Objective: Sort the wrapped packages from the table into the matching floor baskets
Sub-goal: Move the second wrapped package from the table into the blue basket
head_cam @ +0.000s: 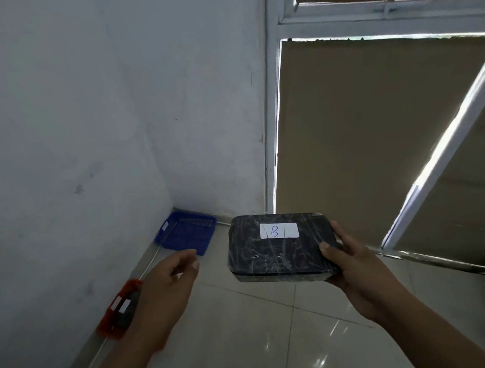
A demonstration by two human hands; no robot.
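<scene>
My right hand (346,258) grips the right end of a black wrapped package (277,254) and holds it flat above the floor; its white label reads "B". My left hand (167,280) hovers to the left of the package with fingers apart and holds nothing. A blue basket (181,240) with a small white tag lies on the floor in the wall corner, beyond my left hand. A red basket (115,314) sits along the left wall, partly hidden by my left wrist, with a dark package and a white label inside it.
White walls meet in the corner behind the blue basket. A white-framed glass door (384,151) covered with brown paper fills the right side. The floor is glossy light tile (268,333). Some dark, blurred objects lie at the lower right edge.
</scene>
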